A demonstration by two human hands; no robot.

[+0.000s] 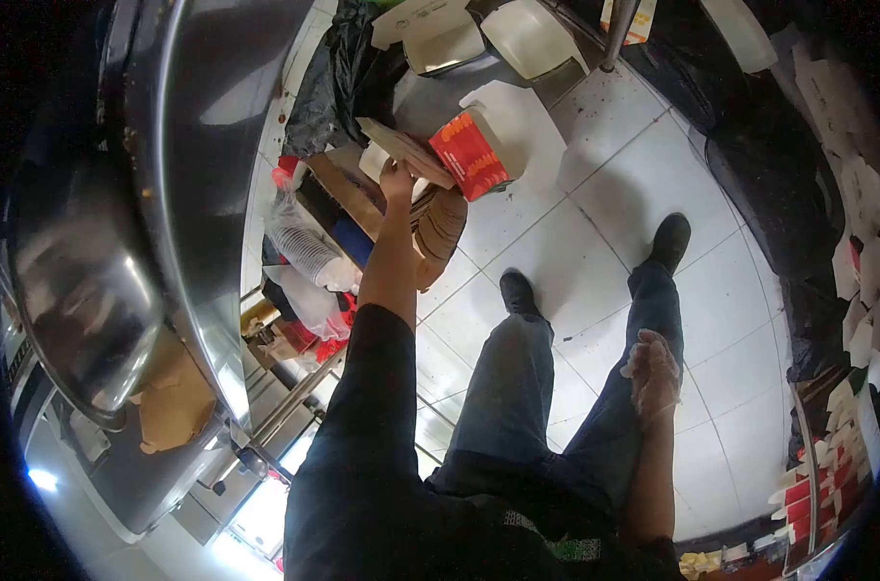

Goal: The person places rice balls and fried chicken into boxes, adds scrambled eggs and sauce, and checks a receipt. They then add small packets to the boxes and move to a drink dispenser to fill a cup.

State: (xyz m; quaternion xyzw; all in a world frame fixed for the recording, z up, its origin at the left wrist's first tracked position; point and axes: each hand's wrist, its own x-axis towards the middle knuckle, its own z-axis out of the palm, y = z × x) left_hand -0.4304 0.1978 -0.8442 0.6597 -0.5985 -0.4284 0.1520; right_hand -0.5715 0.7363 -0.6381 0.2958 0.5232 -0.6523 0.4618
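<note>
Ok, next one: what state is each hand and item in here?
left hand: reaching forward, gripping the flat cardboard
right hand: in a clear glove, hanging loose by the thigh, holding nothing
red box: tilted on the pile
brown tray stack: nested, leaning
plastic cups: stacked, lying sideways

A big steel bowl [91, 271] bulges at my left. White floor tiles [730, 290] spread out below me. A black bin bag [338, 77] slumps ahead, with white foam trays [527, 34] lying beyond it. Stacked clear cups [300, 242] lean beside a shelf, and red-and-white cartons [827, 465] line the right edge.
</note>
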